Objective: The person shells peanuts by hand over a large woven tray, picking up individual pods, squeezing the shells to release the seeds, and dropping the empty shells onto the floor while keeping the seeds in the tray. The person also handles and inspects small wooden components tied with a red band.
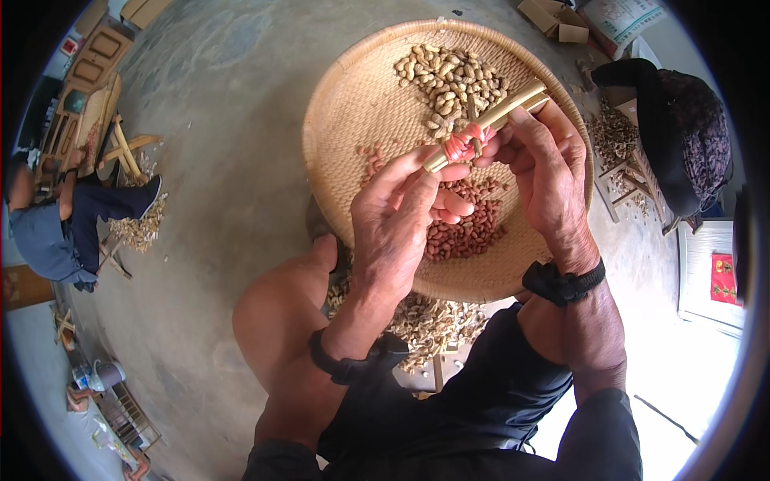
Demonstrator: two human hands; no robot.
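Over a round woven basket (341, 128) I hold a bamboo clamp (505, 107), made of pale sticks bound near one end with a red band. My left hand (397, 220) pinches the bound end between thumb and fingers. The fingers of my right hand (549, 172) close round the other end, close to the basket's right rim. A short thin stick crosses the clamp by the binding. Unshelled peanuts (453, 76) lie in the far part of the basket. Shelled reddish peanut kernels (465, 228) are heaped below my hands, partly hidden by my left fingers.
Empty peanut shells (433, 321) are piled under the near side of the basket, between my legs. At left another person (60, 216) sits beside a shell heap (140, 224). A wooden stool (634, 172) with a dark bag-like bundle (682, 136) stands at right. An open cardboard box (553, 20) lies far right.
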